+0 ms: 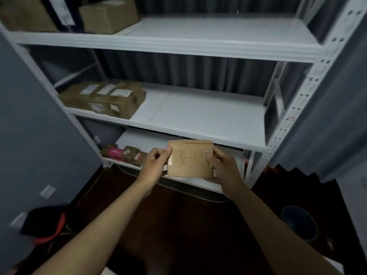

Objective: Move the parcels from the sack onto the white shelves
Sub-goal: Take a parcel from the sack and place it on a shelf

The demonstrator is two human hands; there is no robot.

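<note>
We see a small parcel storeroom. White slotted-steel shelving (178,47) fills the far side, its tiers carrying taped cardboard boxes: two at the upper left (108,15), a long labelled carton (103,99) on the middle tier, small packets (124,154) lower down. Grey curtains (198,70) hang behind, a grey wall (35,126) stands left, and dark flooring (178,215) lies near.
</note>
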